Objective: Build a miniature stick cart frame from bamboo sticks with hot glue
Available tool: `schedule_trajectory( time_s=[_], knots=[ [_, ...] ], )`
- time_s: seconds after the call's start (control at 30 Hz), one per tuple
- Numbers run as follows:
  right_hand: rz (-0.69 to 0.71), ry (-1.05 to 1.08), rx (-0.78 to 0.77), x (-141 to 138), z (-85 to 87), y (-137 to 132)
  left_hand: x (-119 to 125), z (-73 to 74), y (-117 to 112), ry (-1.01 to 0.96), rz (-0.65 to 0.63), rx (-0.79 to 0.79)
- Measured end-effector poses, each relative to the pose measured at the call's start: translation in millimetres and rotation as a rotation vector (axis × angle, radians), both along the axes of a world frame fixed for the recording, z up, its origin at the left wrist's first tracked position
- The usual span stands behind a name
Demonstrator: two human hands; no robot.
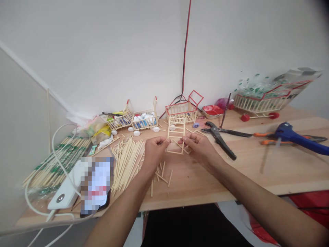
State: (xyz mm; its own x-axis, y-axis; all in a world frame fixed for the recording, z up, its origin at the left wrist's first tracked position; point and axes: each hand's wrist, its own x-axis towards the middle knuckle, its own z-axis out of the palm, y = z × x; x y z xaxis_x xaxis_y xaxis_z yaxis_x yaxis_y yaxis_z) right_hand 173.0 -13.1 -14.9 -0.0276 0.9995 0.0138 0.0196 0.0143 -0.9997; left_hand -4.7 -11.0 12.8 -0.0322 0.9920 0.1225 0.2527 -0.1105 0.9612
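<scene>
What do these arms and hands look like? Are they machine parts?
No, they are a person's. The left hand and right hand wear no gloves. Both forearms are bare as far as they show, with no watch or cable visible. Black clothing shows between them.

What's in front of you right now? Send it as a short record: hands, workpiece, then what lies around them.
workpiece: ladder-like stick frame
left hand: pinching the frame's left side
right hand: pinching the frame's right side
behind workpiece: red-rimmed stick basket
left of hands: loose sticks, phone, wrapped stick bundles
right of hands: black-handled pliers, blue glue gun
back right: stick cart with red wheels
phone screen: blurred, unreadable
</scene>
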Motion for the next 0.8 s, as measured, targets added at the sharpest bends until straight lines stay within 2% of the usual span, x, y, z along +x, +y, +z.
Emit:
schedule_trajectory(
  time_s=[0.4, 0.6, 0.8],
  knots=[
    [0.014, 0.012, -0.010, 1.9, -3.8, 3.1, -0.8, 1.1, 1.1, 0.006, -0.007, 0.036],
    [0.084, 0.067, -0.033, -0.3, -1.4, 2.3, -1.0, -0.1, 1.7, 0.056, -0.018, 0.030],
    [0.026, 0.050, -0.028, -0.9, -3.5, 2.8, 1.5, -1.9, 1.5, 0.123, -0.029, 0.064]
  ],
)
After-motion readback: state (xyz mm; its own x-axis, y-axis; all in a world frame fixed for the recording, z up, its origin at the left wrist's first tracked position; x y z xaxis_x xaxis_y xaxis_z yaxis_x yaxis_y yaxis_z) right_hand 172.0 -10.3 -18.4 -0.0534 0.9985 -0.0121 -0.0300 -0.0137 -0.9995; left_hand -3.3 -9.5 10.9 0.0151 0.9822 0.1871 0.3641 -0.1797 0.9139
